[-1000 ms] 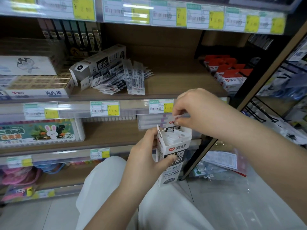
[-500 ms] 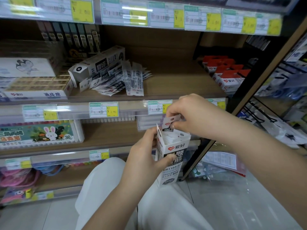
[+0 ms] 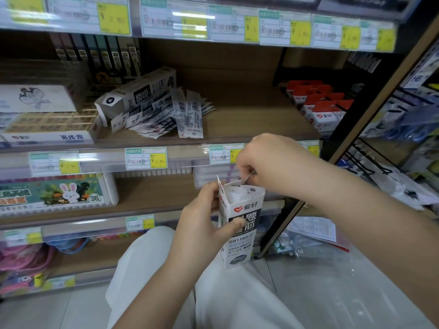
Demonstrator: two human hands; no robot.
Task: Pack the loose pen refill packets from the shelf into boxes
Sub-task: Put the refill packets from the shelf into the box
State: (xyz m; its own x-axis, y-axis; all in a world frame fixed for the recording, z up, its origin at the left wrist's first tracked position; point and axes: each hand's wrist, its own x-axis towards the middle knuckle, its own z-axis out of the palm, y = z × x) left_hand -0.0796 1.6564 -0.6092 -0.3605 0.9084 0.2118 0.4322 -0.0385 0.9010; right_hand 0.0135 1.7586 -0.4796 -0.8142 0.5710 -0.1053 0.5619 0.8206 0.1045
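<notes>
Held upright over the lap: a white refill box (image 3: 240, 224), top open, white packet ends showing inside. Gripped round its lower half by the left hand (image 3: 202, 224), thumb across the printed front, fingers curled behind the back. Pinched at the top by the right hand (image 3: 268, 162), thumb and forefinger closed narrow on the top flap (image 3: 247, 178), probably the tuck flap, though too blurred there to be sure. Other right fingers curled in, not plainly seen.

Still unpacked on the middle shelf (image 3: 249, 129): loose packets (image 3: 166, 117) fanned in a heap near the front edge, two lying flat and face up at the right of the heap. Leaned on top of that heap, tilted: a second box (image 3: 140, 93), one end flap hanging open at the left. Well apart to the right on the same shelf: red-topped boxes (image 3: 320, 108) in a row. To the left: a tray of small tan boxes (image 3: 52, 124). Below, on the next shelf: a rabbit-printed case (image 3: 54, 193). Along the shelf edges: yellow price tags (image 3: 146, 157).
</notes>
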